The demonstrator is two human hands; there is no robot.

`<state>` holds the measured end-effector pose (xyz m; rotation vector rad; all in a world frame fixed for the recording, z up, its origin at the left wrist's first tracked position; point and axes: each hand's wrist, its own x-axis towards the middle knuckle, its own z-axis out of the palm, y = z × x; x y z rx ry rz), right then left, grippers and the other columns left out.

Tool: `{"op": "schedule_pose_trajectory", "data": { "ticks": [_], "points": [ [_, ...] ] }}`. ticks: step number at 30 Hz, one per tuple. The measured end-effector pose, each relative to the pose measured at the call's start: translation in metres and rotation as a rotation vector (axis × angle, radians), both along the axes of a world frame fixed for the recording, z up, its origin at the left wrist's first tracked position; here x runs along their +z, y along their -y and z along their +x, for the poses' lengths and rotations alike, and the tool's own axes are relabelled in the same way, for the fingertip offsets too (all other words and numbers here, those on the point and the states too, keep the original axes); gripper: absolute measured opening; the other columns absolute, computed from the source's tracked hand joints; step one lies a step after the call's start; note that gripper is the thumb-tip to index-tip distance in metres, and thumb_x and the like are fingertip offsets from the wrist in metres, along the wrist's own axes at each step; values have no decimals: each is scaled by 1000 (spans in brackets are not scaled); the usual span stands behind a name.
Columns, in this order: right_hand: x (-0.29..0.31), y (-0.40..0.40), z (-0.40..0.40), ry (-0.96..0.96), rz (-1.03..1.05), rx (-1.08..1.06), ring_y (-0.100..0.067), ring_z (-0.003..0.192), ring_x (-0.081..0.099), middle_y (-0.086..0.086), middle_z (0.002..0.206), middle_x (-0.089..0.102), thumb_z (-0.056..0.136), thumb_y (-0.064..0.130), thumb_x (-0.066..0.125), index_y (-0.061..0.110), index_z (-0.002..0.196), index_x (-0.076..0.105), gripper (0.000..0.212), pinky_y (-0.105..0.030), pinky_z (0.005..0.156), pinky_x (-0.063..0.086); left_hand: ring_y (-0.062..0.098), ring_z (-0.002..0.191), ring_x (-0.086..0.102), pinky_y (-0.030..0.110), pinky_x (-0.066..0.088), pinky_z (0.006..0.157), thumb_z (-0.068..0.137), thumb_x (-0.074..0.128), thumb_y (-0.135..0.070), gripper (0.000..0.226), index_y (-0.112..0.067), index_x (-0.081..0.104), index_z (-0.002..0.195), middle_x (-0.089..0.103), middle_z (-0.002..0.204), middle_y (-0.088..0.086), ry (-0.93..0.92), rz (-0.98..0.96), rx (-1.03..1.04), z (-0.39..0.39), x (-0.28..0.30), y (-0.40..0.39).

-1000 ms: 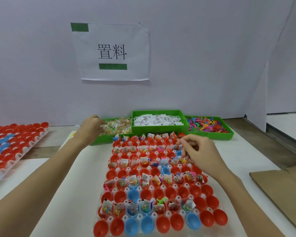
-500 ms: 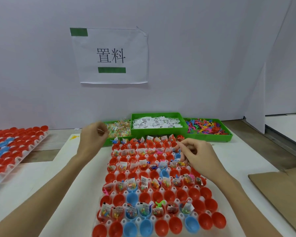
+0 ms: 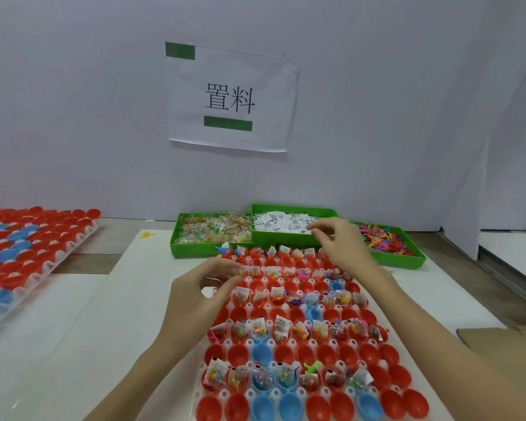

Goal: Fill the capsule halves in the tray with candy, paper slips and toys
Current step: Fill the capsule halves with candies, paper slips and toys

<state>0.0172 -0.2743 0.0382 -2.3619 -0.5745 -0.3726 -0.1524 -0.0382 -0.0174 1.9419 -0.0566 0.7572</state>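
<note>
Pinching a small candy packet (image 3: 239, 272) at its fingertips, the left hand (image 3: 201, 294) hovers over the far-left part of the tray (image 3: 289, 322), whose long axis runs from near to far. The right hand (image 3: 340, 243) is curled at the near edge of the middle green bin (image 3: 295, 226) of paper slips (image 3: 281, 221), thumb and forefinger close together; whether they hold a slip cannot be told. Candy bin (image 3: 208, 232) sits left, toy bin (image 3: 387, 243) right.

Red and blue capsule halves (image 3: 298, 405) in white tray (image 3: 225, 394); green bins (image 3: 295, 240); white sign (image 3: 230, 98), green bars.
</note>
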Motion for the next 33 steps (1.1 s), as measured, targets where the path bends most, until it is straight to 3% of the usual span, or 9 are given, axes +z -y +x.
{"op": "schedule_pose_trajectory", "data": {
  "ticks": [6, 12, 15, 20, 22, 24, 27, 31, 33],
  "points": [
    [13, -46, 53, -290, -215, -116, -23, 99, 69, -12, 126, 71, 95, 39, 69, 6, 117, 74, 40, -26, 78, 49, 11, 89, 72, 23, 59, 78, 87, 79, -16, 17, -26, 76, 100, 75, 91, -17, 46, -4, -16, -3, -3, -1],
    [24, -67, 75, -486, -471, -218, -36, 137, 49, -20, 151, 47, 96, 43, 66, -2, 143, 47, 68, -41, 112, 44, 11, 89, 71, 22, 59, 75, 87, 80, -15, 17, -25, 75, 99, 74, 91, -18, 43, 11, -21, -3, -2, -1],
    [19, -59, 78, -475, -312, -213, -36, 131, 53, -21, 145, 53, 96, 33, 69, -5, 136, 52, 58, -43, 110, 47, 11, 88, 71, 22, 59, 74, 88, 80, -14, 16, -25, 76, 99, 74, 89, -17, 26, 21, -17, -3, -2, -1],
    [5, -42, 72, -319, -21, -151, -30, 99, 70, -14, 115, 74, 93, 25, 74, 1, 106, 77, 27, -35, 81, 57, 9, 87, 72, 20, 59, 75, 86, 81, -18, 13, -24, 76, 97, 75, 89, -18, 18, 3, 0, -5, 1, 0],
    [0, -36, 68, -274, 69, -156, -31, 92, 71, -9, 94, 75, 92, 27, 75, 3, 103, 78, 27, -27, 64, 52, 7, 87, 72, 16, 57, 74, 85, 82, -20, 13, -25, 76, 96, 75, 88, -20, 19, -11, 16, -6, 2, 0],
    [-4, -32, 66, -225, 84, -178, -20, 68, 64, -4, 76, 68, 94, 29, 71, 0, 100, 77, 31, -21, 54, 40, 5, 86, 72, 14, 56, 73, 84, 82, -20, 14, -25, 75, 95, 75, 88, -21, 13, -16, 16, -7, 3, 0],
    [-8, -29, 67, -176, 93, -178, -19, 57, 49, -23, 76, 69, 100, 29, 63, -11, 95, 73, 42, -24, 55, 37, 4, 86, 72, 14, 56, 72, 84, 82, -21, 14, -26, 75, 95, 74, 88, -22, 4, -16, 15, -8, 5, -1],
    [-8, -24, 70, -101, 118, -225, -13, 66, 57, -4, 79, 68, 99, 21, 65, 0, 96, 73, 23, -30, 73, 46, 5, 85, 73, 15, 58, 75, 82, 80, -27, 16, -24, 75, 97, 75, 88, -20, 3, -53, 8, -8, 6, -1],
    [-6, -20, 65, -128, 194, -245, -15, 74, 63, -8, 91, 71, 99, 14, 64, 0, 106, 73, 18, -28, 74, 52, 8, 86, 74, 17, 59, 77, 81, 81, -25, 17, -22, 76, 97, 77, 88, -15, -13, -105, -10, -7, 7, -1]
  ]
}}
